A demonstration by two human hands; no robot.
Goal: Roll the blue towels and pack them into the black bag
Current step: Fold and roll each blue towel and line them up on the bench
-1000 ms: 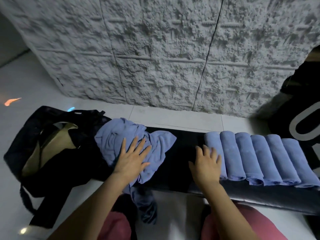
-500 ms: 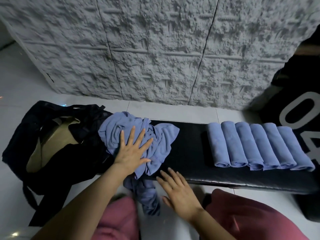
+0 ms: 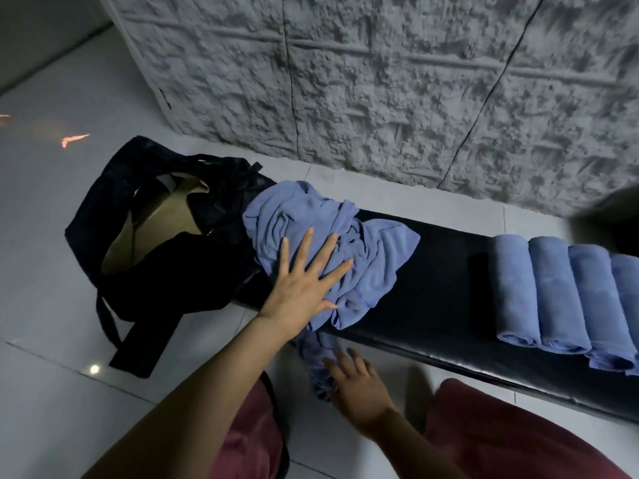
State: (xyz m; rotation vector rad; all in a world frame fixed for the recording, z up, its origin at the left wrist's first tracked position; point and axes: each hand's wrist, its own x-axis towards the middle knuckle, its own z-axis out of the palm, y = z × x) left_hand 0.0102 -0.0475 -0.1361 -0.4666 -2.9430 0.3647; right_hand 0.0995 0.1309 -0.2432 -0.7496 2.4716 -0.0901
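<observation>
Nearest, the right hand (image 3: 359,385), fingers loosely straight, lies against the blue cloth end (image 3: 316,357) hanging below the black padded counter (image 3: 442,299). The left hand (image 3: 301,281), fingers spread, presses flat on the crumpled blue towel heap (image 3: 363,250). Rolled blue towels (image 3: 553,292) lie side by side at right. The open black fabric bag (image 3: 145,209) sits on the floor at left.

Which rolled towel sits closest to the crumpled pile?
The leftmost rolled towel, at the row's end facing the crumpled pile; the other rolls lie further right along the black bench.

Crumpled blue towels (image 3: 373,250) against the open black bag (image 3: 193,271); rolled towels (image 3: 553,292) side by side, well apart.
</observation>
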